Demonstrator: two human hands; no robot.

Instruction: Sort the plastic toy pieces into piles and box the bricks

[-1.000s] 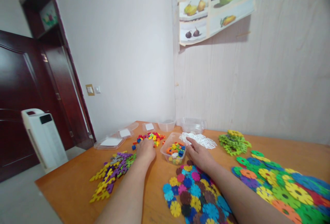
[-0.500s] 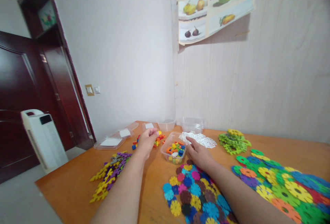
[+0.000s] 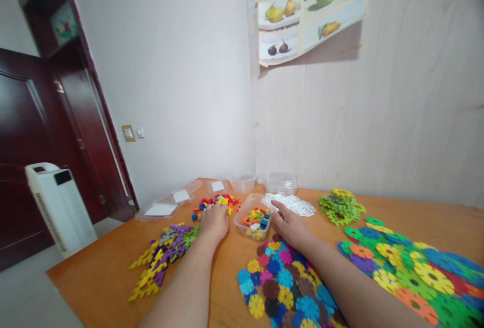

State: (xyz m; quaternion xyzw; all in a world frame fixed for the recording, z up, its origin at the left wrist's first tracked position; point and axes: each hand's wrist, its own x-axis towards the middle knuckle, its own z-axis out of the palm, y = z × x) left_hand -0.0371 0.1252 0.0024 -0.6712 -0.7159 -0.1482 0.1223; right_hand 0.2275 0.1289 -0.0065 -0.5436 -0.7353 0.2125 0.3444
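My left hand (image 3: pixel 214 221) lies palm down on the orange table (image 3: pixel 109 282), its fingertips in a pile of small colourful bricks (image 3: pixel 221 200); the fingers are hidden behind the back of the hand. A clear plastic tub (image 3: pixel 252 218) with small bricks of mixed colours in it stands between my hands. My right hand (image 3: pixel 290 224) rests flat just right of the tub, thumb against its rim, nothing held. Both forearms reach in from the bottom edge.
Purple and yellow pieces (image 3: pixel 164 252) lie to the left, small flower discs (image 3: pixel 283 285) under my right forearm, large discs (image 3: pixel 416 272) at right. White lattice pieces (image 3: pixel 295 204), green pieces (image 3: pixel 340 207), empty tubs (image 3: pixel 282 182) and lids (image 3: pixel 162 209) sit farther back. A white heater (image 3: pixel 56 207) stands on the floor.
Half a second ago my left hand was lifted off the table with its fingers pinched near the tub; it has come back down onto the brick pile. The right hand has stayed put.
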